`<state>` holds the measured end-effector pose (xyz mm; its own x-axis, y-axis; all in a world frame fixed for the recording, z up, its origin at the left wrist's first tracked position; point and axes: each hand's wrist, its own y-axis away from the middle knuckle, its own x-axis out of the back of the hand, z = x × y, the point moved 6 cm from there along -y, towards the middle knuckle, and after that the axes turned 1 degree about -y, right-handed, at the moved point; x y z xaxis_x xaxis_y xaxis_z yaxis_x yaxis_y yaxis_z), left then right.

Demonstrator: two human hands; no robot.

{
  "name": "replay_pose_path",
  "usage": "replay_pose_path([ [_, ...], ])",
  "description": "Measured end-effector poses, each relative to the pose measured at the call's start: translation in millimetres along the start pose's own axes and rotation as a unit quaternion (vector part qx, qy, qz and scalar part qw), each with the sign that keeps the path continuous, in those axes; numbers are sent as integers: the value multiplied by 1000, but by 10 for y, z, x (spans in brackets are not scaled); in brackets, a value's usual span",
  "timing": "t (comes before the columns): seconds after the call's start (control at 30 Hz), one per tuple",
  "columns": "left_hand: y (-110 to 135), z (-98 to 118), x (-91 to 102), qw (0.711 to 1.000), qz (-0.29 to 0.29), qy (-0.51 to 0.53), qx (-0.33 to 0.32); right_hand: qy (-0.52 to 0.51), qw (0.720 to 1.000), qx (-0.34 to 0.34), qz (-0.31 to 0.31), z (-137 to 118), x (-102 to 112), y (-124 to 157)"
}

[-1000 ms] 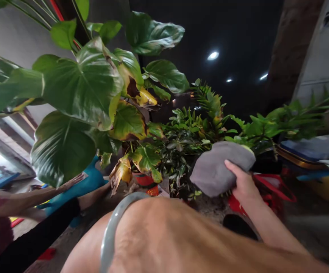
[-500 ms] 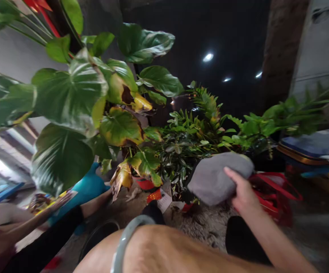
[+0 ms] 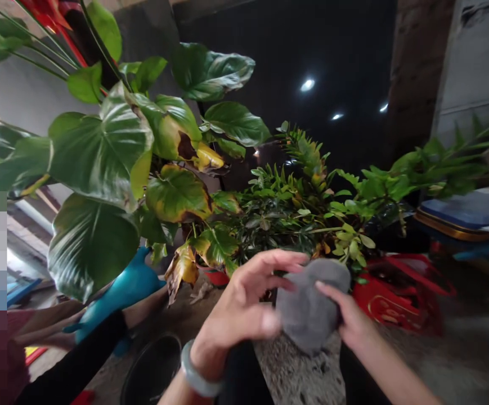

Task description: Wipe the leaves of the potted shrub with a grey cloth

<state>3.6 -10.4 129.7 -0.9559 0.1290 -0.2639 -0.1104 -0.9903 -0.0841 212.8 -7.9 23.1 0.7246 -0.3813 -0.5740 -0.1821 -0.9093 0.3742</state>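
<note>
A grey cloth (image 3: 307,306) is bunched up between both of my hands, low in the middle of the head view. My right hand (image 3: 348,320) grips its right side, thumb pressed on the front. My left hand (image 3: 244,312), with a pale green bangle (image 3: 196,377) on the wrist, reaches in from the left; its fingers are spread and the fingertips touch the cloth's top edge. Just behind the cloth stand potted plants with small leaves (image 3: 295,208). A large-leaved plant (image 3: 101,157) with yellowing, brown-edged leaves fills the left.
Another person's arm in a black sleeve (image 3: 71,368) and a teal glove (image 3: 121,289) reach in at the lower left. A dark round pot (image 3: 151,374) sits on the gritty ground. Red baskets (image 3: 390,298) stand to the right, and a blue-topped surface (image 3: 472,211) lies at the far right.
My left arm, close to the camera before, has swung forward and its hand now meets the cloth. My right hand has brought the cloth down and left, away from the foliage.
</note>
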Motion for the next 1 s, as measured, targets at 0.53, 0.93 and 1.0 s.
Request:
replay_pose_path([
  [0.53,-470,-1380,740,967,234,50,82,19,992,-121,12,143,-14,268],
  [0.93,-433,-1451,915,923,255,289,2,25,986,-142,88,332,-52,9],
  [1.0,-454,-1414,936,923,232,308,-9,58,981,-171,66,561,39,188],
])
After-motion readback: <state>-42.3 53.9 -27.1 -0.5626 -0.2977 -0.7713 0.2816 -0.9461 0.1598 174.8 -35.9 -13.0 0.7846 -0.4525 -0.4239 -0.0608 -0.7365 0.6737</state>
